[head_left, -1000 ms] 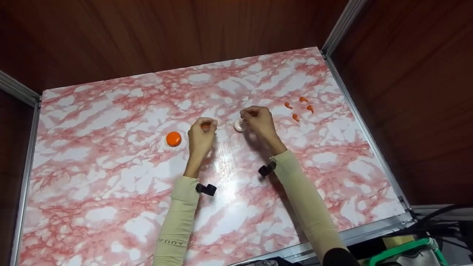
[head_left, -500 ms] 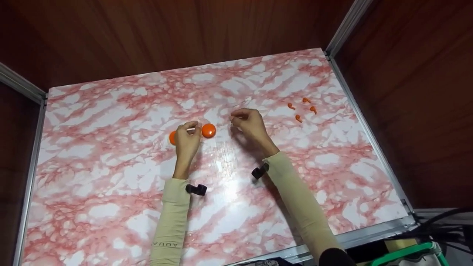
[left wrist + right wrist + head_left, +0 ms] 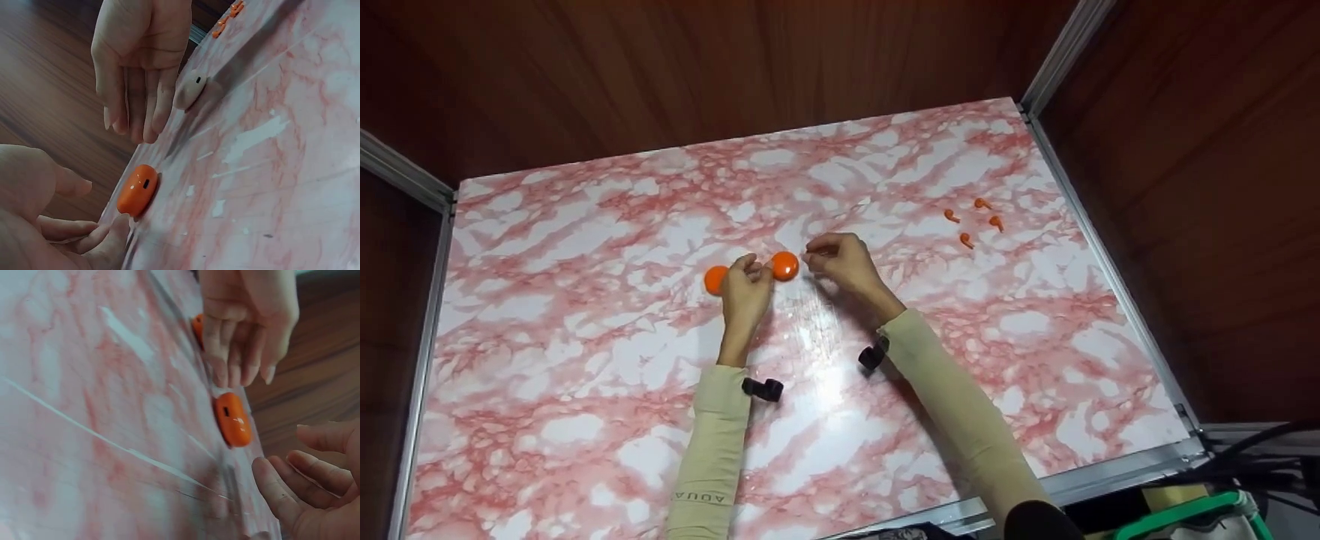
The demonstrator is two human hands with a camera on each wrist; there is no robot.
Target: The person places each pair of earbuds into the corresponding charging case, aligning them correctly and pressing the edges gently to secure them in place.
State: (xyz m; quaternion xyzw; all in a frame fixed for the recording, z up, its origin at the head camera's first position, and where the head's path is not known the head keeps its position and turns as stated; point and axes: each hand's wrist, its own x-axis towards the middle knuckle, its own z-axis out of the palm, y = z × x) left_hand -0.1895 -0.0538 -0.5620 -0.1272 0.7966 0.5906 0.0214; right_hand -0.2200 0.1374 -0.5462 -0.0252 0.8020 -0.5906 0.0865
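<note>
A round, glossy orange earbud case (image 3: 785, 265) lies on the marbled table between the two hands. My left hand (image 3: 747, 294) is at its left side, fingers loosely bent. In the left wrist view a fingertip of that left hand (image 3: 62, 225) is at the lower end of the orange case (image 3: 138, 190), seemingly touching it. My right hand (image 3: 849, 268) hovers just right of the case, its relaxed fingers holding nothing. Left of them sits a second orange case (image 3: 715, 280), partly covered by the left hand. Behind the right hand, the left wrist view shows a white case (image 3: 193, 90), hidden in the head view.
Several loose orange earbuds (image 3: 966, 241) lie toward the right side of the table (image 3: 585, 360). Brown wood-grain panels (image 3: 735, 67) wall off the back and sides. A green-rimmed container (image 3: 1177, 514) stands outside the table's front right corner.
My left hand has moved left and let go of the orange case, which now lies on the table. The right hand has moved left, over the white case, toward the orange one.
</note>
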